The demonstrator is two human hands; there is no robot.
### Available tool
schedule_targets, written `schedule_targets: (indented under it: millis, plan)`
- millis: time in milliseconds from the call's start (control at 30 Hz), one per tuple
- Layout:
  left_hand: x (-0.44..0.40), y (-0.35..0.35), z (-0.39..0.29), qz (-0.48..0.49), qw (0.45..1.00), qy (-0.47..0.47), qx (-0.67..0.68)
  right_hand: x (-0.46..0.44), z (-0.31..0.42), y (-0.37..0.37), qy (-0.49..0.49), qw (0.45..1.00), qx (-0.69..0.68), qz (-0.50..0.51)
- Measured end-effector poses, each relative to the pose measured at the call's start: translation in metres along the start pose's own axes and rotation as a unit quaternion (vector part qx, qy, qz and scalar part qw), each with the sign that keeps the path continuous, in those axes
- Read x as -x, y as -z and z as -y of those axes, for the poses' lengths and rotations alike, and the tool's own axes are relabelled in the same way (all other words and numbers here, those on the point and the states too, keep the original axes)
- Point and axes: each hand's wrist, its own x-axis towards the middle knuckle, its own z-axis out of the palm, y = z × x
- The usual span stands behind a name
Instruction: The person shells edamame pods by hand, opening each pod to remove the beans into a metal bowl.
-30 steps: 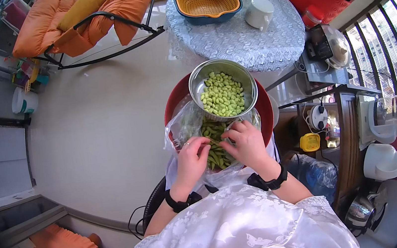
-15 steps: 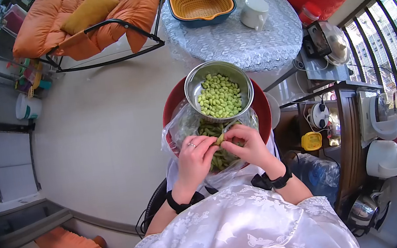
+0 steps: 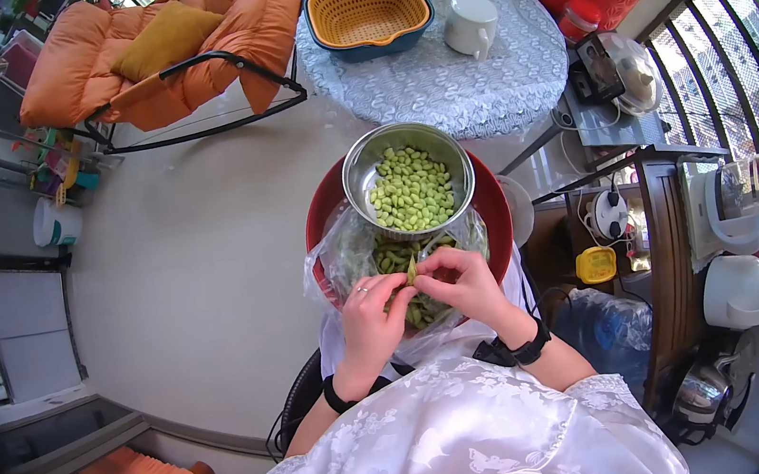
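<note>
Between the fingertips of both hands is a green bean pod (image 3: 412, 269), held upright over a plastic bag (image 3: 337, 260). My left hand (image 3: 371, 320) pinches it from the left, with a ring on one finger. From the right, my right hand (image 3: 465, 285) grips the same pod with thumb and fingers. More pods (image 3: 394, 256) lie in the bag beneath my hands, partly hidden by them. Just beyond, a steel bowl (image 3: 354, 156) holds many shelled green beans (image 3: 410, 190). Bowl and bag sit in a red basin (image 3: 322, 201).
Ahead stands a table with a pale patterned cloth (image 3: 504, 91), bearing an orange basket (image 3: 369, 8) and a white mug (image 3: 471, 25). An orange cushioned chair (image 3: 260, 22) is at far left. A wooden cabinet (image 3: 664, 247) and a water bottle (image 3: 608, 332) stand on the right.
The pod has turned from slanted to more upright between my fingers. Both hands have shifted slightly left and down, and the whole view has tilted a little.
</note>
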Motion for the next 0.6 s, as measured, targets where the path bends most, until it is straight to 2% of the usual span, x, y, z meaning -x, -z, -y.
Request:
schedule_targets:
  millis: [33,100,233,300,533,600]
  plan:
    - [0.001,-0.001,0.000,0.001,1.000,0.000,0.000,0.000,-0.002,-0.001,0.000,1.000,0.000,-0.001]
    - [0.003,-0.003,0.000,0.005,0.994,0.083,0.076,0.001,-0.005,-0.004,-0.047,0.997,-0.062,0.003]
    - [0.003,-0.007,0.006,0.012,0.992,0.080,0.095,0.001,-0.008,-0.009,-0.071,0.994,-0.077,-0.007]
    - [0.001,-0.006,0.005,0.032,0.986,0.120,0.109,0.000,-0.011,-0.010,-0.075,0.995,-0.062,-0.012]
    - [0.001,-0.012,0.018,0.030,0.989,0.113,0.092,-0.006,-0.023,-0.015,-0.080,0.995,-0.055,-0.016]
    - [0.004,-0.015,0.022,0.021,0.986,0.145,0.081,-0.007,-0.023,-0.016,-0.086,0.994,-0.063,-0.008]
